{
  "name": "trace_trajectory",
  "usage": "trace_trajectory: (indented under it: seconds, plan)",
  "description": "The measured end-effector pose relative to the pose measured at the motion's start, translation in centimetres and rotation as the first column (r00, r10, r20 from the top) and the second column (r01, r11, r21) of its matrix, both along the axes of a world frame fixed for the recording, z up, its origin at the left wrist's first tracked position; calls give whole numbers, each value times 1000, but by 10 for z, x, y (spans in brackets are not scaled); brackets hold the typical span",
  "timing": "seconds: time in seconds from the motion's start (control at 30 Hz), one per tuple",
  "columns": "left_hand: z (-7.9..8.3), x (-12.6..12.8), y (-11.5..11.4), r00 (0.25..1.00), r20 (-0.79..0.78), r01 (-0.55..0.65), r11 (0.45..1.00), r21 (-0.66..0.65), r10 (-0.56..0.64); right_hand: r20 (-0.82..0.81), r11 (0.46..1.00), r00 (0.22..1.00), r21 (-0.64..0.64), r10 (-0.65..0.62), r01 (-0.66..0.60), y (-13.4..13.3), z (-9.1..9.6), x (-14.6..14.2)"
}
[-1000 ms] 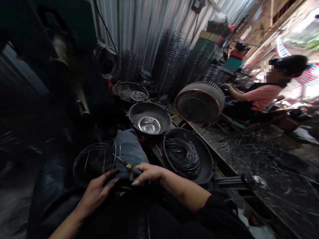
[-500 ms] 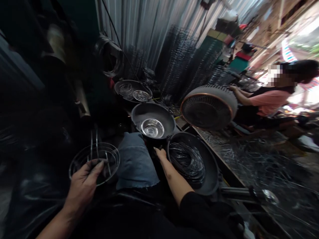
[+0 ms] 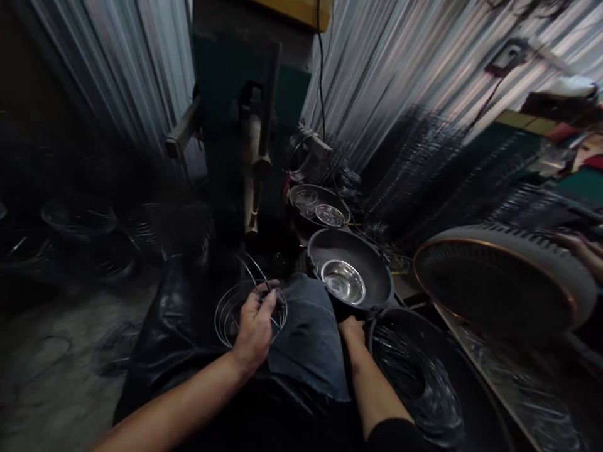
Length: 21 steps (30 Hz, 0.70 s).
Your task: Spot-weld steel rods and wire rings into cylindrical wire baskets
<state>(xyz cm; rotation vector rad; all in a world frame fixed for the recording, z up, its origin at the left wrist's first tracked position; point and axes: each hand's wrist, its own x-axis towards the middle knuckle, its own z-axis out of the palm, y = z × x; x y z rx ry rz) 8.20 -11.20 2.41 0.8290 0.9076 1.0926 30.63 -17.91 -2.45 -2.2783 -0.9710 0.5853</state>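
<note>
My left hand [image 3: 257,320] is closed on a round wire frame [image 3: 225,336] made of thin metal rings with two bent wires rising from it. The frame is held over my lap, beside a blue-grey cloth [image 3: 308,339] draped across my thigh. Just right of the cloth, my right hand [image 3: 353,329] is lowered with its fingers curled. Whatever those fingers grip is hidden in shadow. A dark pan [image 3: 372,254] with a shiny steel bowl [image 3: 343,282] in it lies just beyond that hand. Close to my right forearm, another pan [image 3: 475,376] holds a coil of wire [image 3: 433,389].
Upright machine parts [image 3: 257,169] stand ahead in the dark. A farther pan [image 3: 306,188] contains small metal pieces. At right is a large round fan [image 3: 504,276], with another person's hand [image 3: 584,251] by it. Stacked wire racks [image 3: 414,169] lean near the corrugated wall [image 3: 372,69].
The view has swung left, so the scene has shifted right and the co-worker is mostly out of view. My left hand still holds the wire frame, now tilted differently and closer to the cloth.
</note>
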Motion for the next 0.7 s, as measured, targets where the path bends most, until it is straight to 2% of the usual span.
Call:
trace_trajectory:
  seconds: [0.13,0.17,0.2,0.27,0.3,0.33,0.43,0.5,0.53,0.57,0.6,0.67,0.7]
  plan:
    - [1,7,-8,989,149,0,1000,-10,2,-11,994,1000,105,26,-24,5,18,-21]
    - [2,8,-12,987,161,3,1000,15,-5,-46,984,995,158,85,-77,5,21,-31]
    - [3,9,-16,987,161,3,999,47,-10,-103,959,976,233,191,-163,6,24,-44]
    - [6,9,-24,996,88,16,990,137,-28,-232,841,860,429,454,-328,7,27,-71]
    - [9,7,-27,999,12,32,981,192,-35,-283,783,793,516,540,-349,9,27,-84]
    - [11,3,-29,996,-84,56,967,249,-36,-326,755,755,572,569,-322,11,26,-94]
    - [18,-20,-30,928,-365,232,884,405,-76,-434,793,771,591,466,-146,19,24,-106]
    - [19,-45,-25,865,-484,391,783,483,-133,-485,794,738,598,470,-113,25,23,-99]
    - [20,-60,-20,840,-529,438,731,524,-124,-511,788,703,605,494,-114,28,23,-93]
    - [20,-74,-14,827,-560,428,701,571,-49,-540,785,664,609,518,-117,31,23,-86]
    - [20,-88,-7,822,-561,354,687,635,94,-571,785,621,608,537,-121,34,22,-80]
    - [18,-110,13,759,-543,186,680,709,358,-633,793,533,595,561,-128,41,21,-71]
    - [17,-117,24,731,-555,147,702,697,398,-660,799,494,586,566,-134,45,20,-68]
